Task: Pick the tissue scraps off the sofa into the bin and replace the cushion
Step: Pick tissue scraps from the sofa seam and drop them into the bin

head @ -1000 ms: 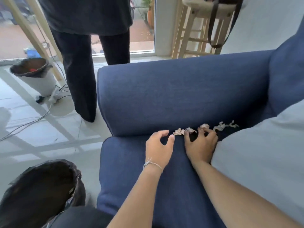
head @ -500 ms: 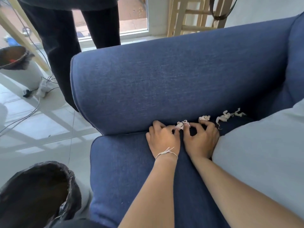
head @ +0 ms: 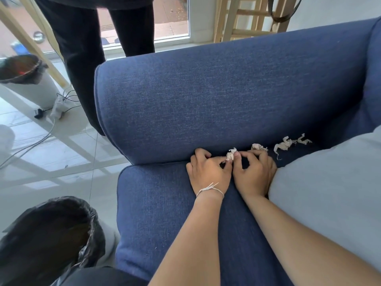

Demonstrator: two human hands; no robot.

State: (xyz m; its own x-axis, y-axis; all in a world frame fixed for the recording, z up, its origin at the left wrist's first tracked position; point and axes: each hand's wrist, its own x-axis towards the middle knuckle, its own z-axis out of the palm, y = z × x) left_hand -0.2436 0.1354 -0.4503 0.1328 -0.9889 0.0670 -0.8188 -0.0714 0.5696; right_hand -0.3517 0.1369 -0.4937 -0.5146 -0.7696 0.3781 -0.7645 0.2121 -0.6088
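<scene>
Fingers (head: 228,162) of left hand (head: 208,174) and thumb of right hand (head: 254,174) pinch together on one tissue scrap (head: 230,155), both hands side by side, touching, palms down on blue sofa (head: 165,203) seat at its back edge where seat meets armrest (head: 206,96). Right hand's other fingers curled, tips on second scrap (head: 257,147) just beside; cannot tell if gripped. Third, longer torn scrap (head: 288,143) lies further right along same crease, apart from hands. Grey cushion (head: 329,199) sits on seat at right, pressed against right hand and forearm, covering seat's right side. String bracelet (head: 210,189) on left wrist. Black-lined bin (head: 51,234) on floor off seat's front-left corner, open top. Second bin (head: 26,79) with dark liner far left on floor, cables (head: 31,143) near it. Another person's dark-trousered legs (head: 86,58) stand behind armrest's left end. Wooden stool (head: 247,19) beyond armrest, strap hanging from it.
</scene>
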